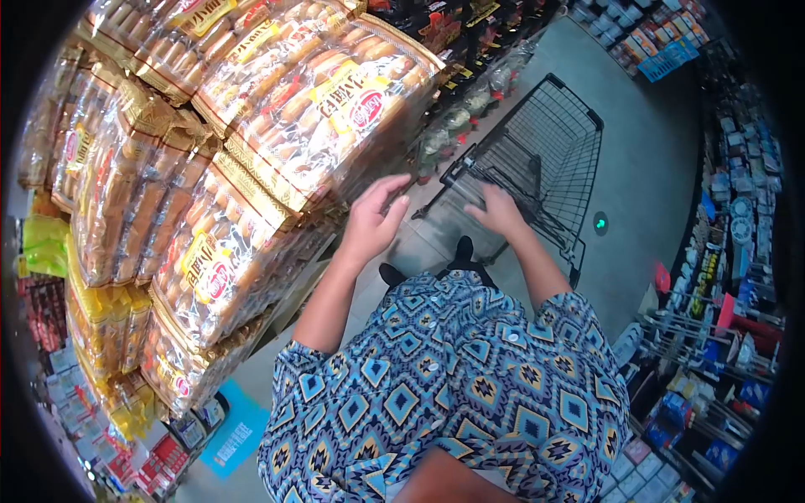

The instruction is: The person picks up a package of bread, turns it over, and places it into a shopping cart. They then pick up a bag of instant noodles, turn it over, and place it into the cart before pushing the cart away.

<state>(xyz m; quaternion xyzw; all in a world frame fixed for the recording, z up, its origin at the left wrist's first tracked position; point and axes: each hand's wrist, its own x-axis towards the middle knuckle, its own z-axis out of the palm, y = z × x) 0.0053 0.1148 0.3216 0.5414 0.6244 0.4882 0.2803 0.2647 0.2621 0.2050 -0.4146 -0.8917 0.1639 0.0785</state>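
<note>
My left hand (375, 220) is raised beside the stacked bread packs, thumb and fingers apart, with nothing in it. Just left of it is a large clear pack of small bread rolls (327, 101) with gold edging and a yellow label. My right hand (503, 211) is held over the rear end of a black wire shopping cart (545, 142). Its fingers are apart and hold nothing; whether they touch the cart I cannot tell.
More bread packs (210, 260) pile up at the left. Shelves of packaged small goods (721, 251) line the right side. A blue sign (235, 432) lies low at the left. Beneath me, grey floor (637, 159) runs forward past the cart.
</note>
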